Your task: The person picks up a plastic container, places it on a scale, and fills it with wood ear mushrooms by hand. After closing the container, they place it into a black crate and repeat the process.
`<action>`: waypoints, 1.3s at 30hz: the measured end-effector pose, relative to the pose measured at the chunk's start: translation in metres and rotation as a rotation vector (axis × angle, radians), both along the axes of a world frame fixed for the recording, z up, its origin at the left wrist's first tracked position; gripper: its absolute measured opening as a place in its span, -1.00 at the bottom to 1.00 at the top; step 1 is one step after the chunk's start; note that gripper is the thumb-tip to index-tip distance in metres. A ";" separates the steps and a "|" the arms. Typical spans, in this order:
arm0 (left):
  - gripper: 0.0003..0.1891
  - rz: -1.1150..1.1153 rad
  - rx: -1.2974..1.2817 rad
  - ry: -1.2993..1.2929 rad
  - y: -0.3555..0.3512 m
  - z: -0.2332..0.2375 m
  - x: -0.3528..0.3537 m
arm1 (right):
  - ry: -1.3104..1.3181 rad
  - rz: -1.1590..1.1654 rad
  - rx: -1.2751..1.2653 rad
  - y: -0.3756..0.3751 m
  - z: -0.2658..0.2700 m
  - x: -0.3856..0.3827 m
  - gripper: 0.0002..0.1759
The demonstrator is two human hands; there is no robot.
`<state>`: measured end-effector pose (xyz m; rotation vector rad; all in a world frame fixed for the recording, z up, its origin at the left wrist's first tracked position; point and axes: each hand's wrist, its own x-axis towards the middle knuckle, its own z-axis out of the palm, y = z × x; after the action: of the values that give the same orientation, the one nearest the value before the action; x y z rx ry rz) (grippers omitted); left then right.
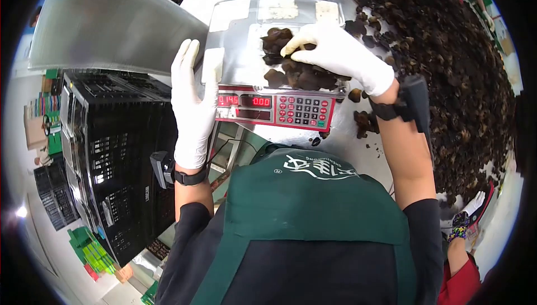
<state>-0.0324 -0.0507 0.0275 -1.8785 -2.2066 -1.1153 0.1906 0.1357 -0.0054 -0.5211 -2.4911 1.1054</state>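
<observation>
My right hand (341,56), in a white glove, reaches over a clear plastic tray (265,88) on a scale. Its fingers are bent and pinched together on dark brown wood ear mushrooms (305,75) in the tray; the contact is partly hidden. My left hand (191,106), also gloved in white, stands at the left edge of the scale, fingers stretched upward and thumb apart, with nothing in it. The scale (240,116) has a red panel with keys and lit red digits. Pale labels (230,13) are stuck on its platform.
A large heap of wood ear mushrooms (447,81) covers the table at right. Black crates (123,154) are stacked at left, below a translucent plastic bin (117,19). A co-worker's gloved hand (474,203) and red sleeve (461,282) show at lower right.
</observation>
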 end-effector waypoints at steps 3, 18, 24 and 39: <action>-0.43 0.024 -0.034 -0.020 -0.003 -0.004 -0.007 | -0.056 -0.055 -0.081 -0.003 0.027 0.008 -0.64; -0.51 -0.147 -0.073 0.080 0.068 0.013 -0.022 | 0.112 -0.800 -0.495 -0.005 -0.038 0.193 -0.71; -0.53 -0.270 -0.175 0.175 0.118 0.000 -0.019 | 0.091 -0.937 -0.357 -0.028 -0.054 0.205 -0.73; -0.58 -0.381 -0.233 0.187 0.151 -0.003 -0.021 | 0.211 -1.019 -0.460 -0.009 -0.035 0.185 -0.71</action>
<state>-0.0535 0.1003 0.0241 -2.4618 -2.0029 -0.6975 0.3760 0.1267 -0.0404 -1.4786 -1.4000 1.1503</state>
